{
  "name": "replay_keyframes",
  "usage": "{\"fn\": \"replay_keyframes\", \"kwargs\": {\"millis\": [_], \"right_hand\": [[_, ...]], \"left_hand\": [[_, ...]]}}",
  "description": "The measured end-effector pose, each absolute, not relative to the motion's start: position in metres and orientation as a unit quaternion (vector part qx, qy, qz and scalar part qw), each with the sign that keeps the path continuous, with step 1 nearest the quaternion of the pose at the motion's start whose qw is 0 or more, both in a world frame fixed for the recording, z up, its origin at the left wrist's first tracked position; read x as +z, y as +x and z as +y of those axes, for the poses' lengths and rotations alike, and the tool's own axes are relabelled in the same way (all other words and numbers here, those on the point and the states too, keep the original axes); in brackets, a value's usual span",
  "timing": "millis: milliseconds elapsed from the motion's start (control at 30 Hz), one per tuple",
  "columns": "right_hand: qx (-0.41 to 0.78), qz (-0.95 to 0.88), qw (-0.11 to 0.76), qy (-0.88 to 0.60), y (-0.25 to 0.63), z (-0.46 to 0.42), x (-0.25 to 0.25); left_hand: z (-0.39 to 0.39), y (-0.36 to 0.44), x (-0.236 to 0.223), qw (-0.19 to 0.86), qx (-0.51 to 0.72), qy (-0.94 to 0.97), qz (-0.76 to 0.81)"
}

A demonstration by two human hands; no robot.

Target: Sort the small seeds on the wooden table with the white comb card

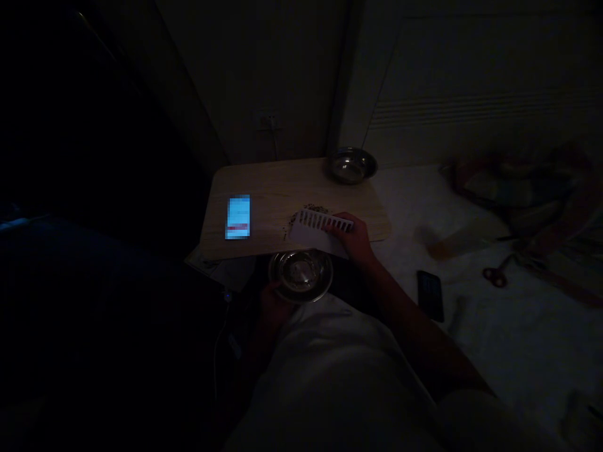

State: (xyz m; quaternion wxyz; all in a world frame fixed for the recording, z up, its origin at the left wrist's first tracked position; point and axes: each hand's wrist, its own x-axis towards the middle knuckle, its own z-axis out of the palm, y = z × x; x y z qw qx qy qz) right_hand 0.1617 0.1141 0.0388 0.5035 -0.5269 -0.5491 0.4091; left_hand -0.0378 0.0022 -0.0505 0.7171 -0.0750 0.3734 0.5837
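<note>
In dim light, my right hand [353, 235] is closed on a white flat piece with a row of slots along its upper edge [313, 233], resting on or just over the wooden tabletop. Small dark grains [316, 208] are scattered on the wood along its far and left sides; from here I cannot tell their kind. Below the table's near edge, my left hand [276, 304] grips the rim of a round metal bowl [301, 274] above my lap. The bowl's contents are too dark to make out.
A lit phone [238, 217] lies on the left of the small wooden table [268, 182]. Another metal bowl [352, 166] stands at its far right corner. On the white sheet to the right are a dark phone [430, 295] and red-handled scissors [495, 275].
</note>
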Motion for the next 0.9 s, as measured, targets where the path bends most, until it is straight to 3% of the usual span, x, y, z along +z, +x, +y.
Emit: {"fn": "replay_keyframes", "kwargs": {"millis": [467, 900], "right_hand": [[0.373, -0.564, 0.526, -0.516, 0.149, 0.118, 0.043], [0.39, -0.582, 0.496, -0.513, 0.148, 0.12, 0.042]], "left_hand": [[0.004, -0.038, -0.052, 0.716, 0.58, -0.097, 0.376], [0.004, -0.037, -0.05, 0.704, 0.59, -0.093, 0.384]]}}
